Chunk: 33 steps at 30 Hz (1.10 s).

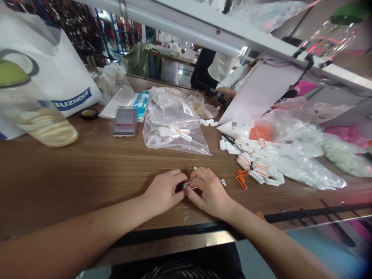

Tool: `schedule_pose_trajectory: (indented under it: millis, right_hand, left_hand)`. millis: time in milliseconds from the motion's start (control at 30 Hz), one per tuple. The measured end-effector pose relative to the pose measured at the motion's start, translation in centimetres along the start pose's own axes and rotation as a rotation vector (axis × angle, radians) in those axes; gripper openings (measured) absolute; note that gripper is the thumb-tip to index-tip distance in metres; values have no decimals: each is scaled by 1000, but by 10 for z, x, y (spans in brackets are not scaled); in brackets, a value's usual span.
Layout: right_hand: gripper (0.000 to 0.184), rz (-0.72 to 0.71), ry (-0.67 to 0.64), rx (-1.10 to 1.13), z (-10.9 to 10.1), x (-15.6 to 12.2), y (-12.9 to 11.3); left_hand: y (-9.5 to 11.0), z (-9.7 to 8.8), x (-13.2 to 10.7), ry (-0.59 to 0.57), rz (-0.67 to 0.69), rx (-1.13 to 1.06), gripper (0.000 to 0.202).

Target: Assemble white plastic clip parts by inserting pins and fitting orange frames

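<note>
My left hand [166,188] is closed, thumb and fingers pinching a small grey-and-white part [185,185] low over the wooden table. Against the other side of that part, my right hand [209,189] has its fingertips closed on it too; its fine detail is hidden by the fingers. A thin rod-like tool [192,161] with a yellow-green section sticks out past the right fingers; whether the hand grips it I cannot tell. Tiny white pieces [223,182] lie just right of the right hand. Several orange rectangular frames [241,179] are farther right.
White oblong pieces [247,145], some orange-edged, are heaped at the right beside clear plastic bags [302,162]. Ahead lie a clear bag [174,112] holding white pieces and a phone [124,123]. A plastic jar [43,112] and black tape roll [88,113] stand left.
</note>
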State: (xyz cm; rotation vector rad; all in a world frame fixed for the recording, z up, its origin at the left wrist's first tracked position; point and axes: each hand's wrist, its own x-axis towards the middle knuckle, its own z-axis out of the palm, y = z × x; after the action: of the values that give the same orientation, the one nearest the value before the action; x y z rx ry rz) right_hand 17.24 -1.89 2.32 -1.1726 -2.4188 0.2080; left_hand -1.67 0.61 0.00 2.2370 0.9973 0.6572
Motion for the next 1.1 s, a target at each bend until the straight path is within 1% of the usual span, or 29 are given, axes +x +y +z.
schedule_pose_trajectory:
  millis: [167, 367, 433, 533, 633, 700, 767, 833, 867, 900, 967, 1000, 1033, 1100]
  right_hand:
    - [18, 4, 18, 21, 2, 2, 2]
    - [20, 40, 40, 166, 5, 0, 15]
    - [20, 39, 45, 156, 6, -1, 15]
    - [17, 25, 52, 71, 5, -2, 6]
    - [14, 10, 39, 49, -1, -5, 0]
    - [15, 37, 42, 106, -11, -11, 4]
    - [17, 129, 83, 162, -26, -19, 17]
    - [19, 283, 123, 157, -45, -28, 37]
    - [20, 372, 116, 134, -54, -33, 48]
    - [21, 469, 75, 84, -62, -38, 59]
    - [22, 607, -96, 16, -74, -47, 75]
    - [22, 651, -164, 9, -77, -50, 81]
    - [22, 671, -221, 18, -78, -52, 85]
    - [23, 671, -267, 65, -76, -54, 87]
  left_hand:
    - [0, 1, 0, 8, 9, 3, 5]
    - [0, 3, 0, 40, 31, -12, 5]
    - [0, 3, 1, 39, 31, -20, 4]
    - [0, 2, 1, 30, 23, -22, 3]
    - [1, 2, 0, 34, 9, -27, 5]
    - [2, 1, 0, 37, 4, -30, 7]
    - [2, 0, 0, 30, 0, -21, 8]
    - [2, 0, 0, 14, -11, -7, 8]
    - [2, 0, 0, 8, -14, -2, 8]
    - [1, 0, 0, 2, -19, 2, 8]
    - [0, 0, 0, -4, -28, 3, 9]
    - [-1, 1, 0, -7, -32, 3, 9]
    - [-1, 1, 0, -10, -33, 4, 9]
    - [-2, 1, 0, -16, -28, 10, 9]
